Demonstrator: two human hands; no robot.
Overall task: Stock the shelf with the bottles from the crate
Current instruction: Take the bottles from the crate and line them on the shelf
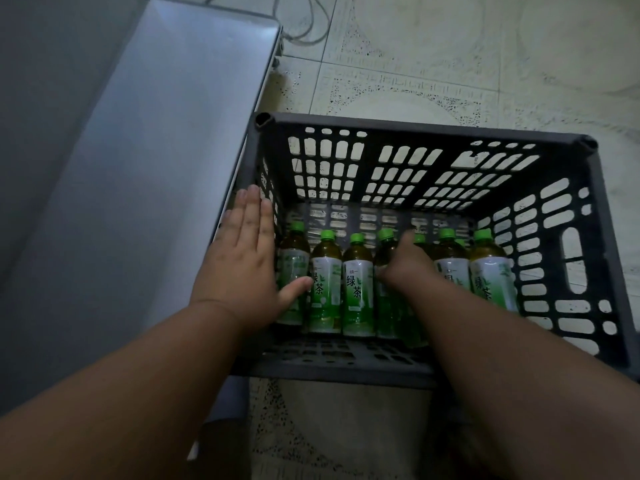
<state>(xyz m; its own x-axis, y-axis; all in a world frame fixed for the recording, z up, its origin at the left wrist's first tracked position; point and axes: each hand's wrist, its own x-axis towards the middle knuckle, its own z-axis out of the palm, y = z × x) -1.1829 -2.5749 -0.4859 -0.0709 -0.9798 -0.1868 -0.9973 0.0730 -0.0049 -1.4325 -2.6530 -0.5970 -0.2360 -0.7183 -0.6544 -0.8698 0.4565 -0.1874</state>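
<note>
Head cam: a dark grey slotted plastic crate (433, 133) is sitting on a pale patterned tile floor (450, 64), w/ a row of green-capped green-tea bottles w/ white-and-green labels (358, 289) standing upright along its near side. The person's left hand (242, 265) is lying flat, fingers straight and released, over the crate's left rim, thumb touching the leftmost bottle (292, 268). The right hand (405, 265) is reaching down among the middle bottles, fingers curling round one brown-shouldered bottle (385, 251), grasping it. A flat white metal shelf (156, 150) is running just beside the crate's left wall. Grey cables (304, 26) are lying on the floor beyond the shelf's far end.
</note>
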